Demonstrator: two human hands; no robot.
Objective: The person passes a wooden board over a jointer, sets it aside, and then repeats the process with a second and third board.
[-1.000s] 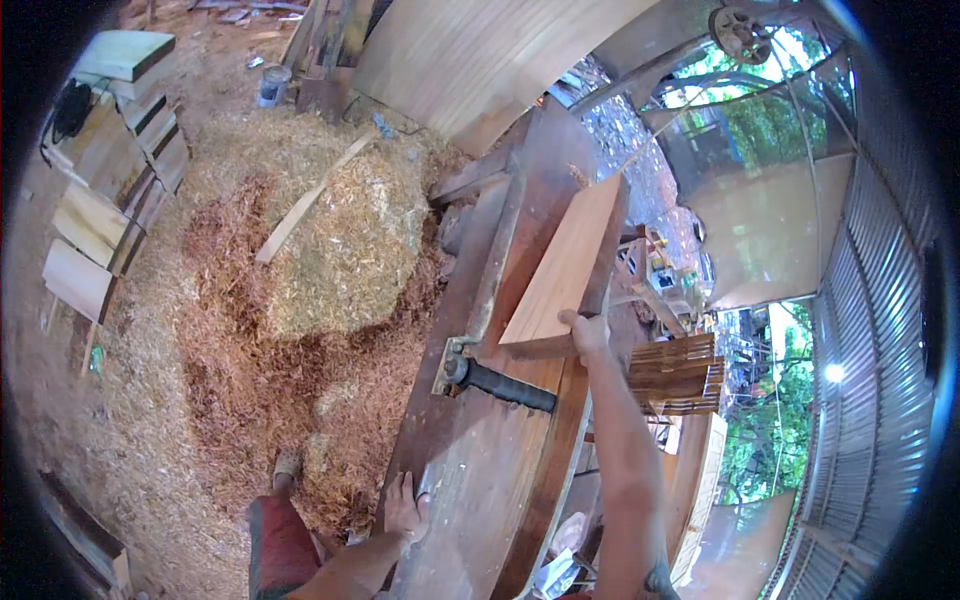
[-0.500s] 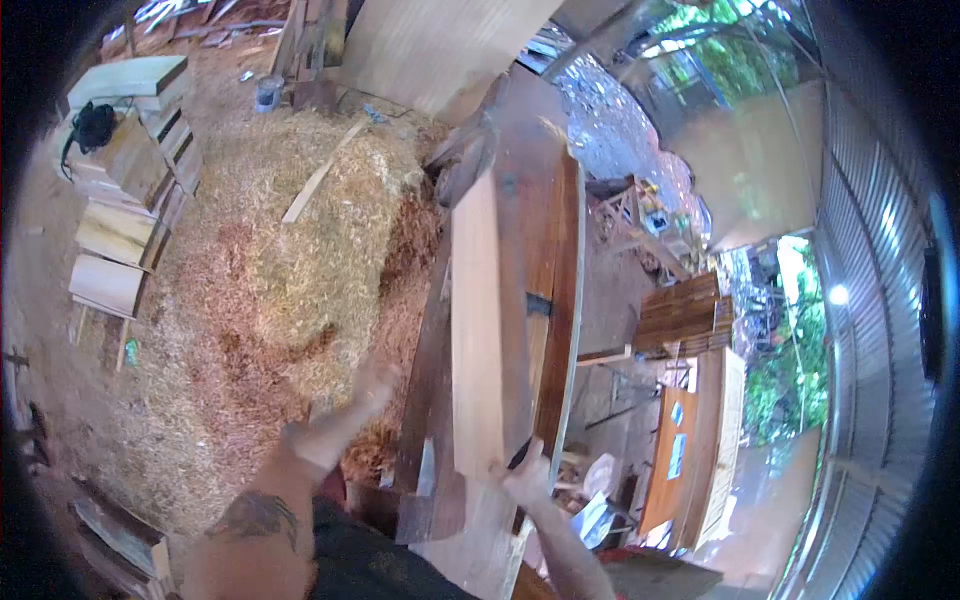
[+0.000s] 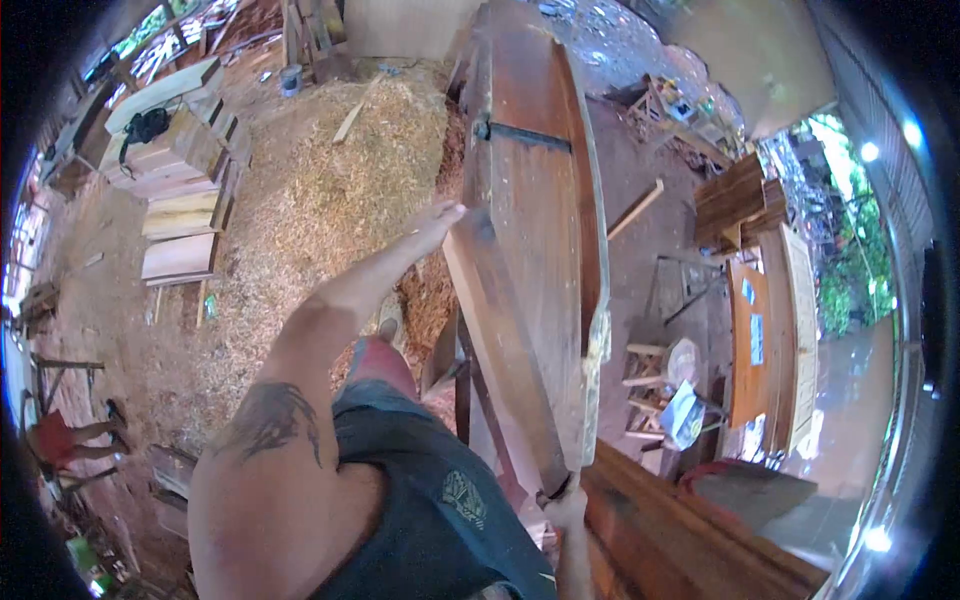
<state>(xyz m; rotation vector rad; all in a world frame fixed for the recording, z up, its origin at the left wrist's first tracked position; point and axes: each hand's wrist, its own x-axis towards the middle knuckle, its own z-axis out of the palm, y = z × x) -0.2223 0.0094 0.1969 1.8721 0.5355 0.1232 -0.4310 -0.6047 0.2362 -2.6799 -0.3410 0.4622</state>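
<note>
A long wooden board lies slanted along the workbench, its pale narrow edge facing left. My left hand, at the end of the tattooed arm, holds the board's far corner, with its fingers over the end. At the near end, my right hand grips the board; its fingers are partly hidden. A dark strip crosses the bench surface beyond the board.
Wood shavings cover the ground left of the bench. Stacked timber blocks stand farther left. On the right are a stool and an orange wooden panel. A person in red shorts is at the far left.
My left hand has moved from over the shavings up to the board's far end. The board has turned and shifted toward me, and my right hand has moved down with its near end.
</note>
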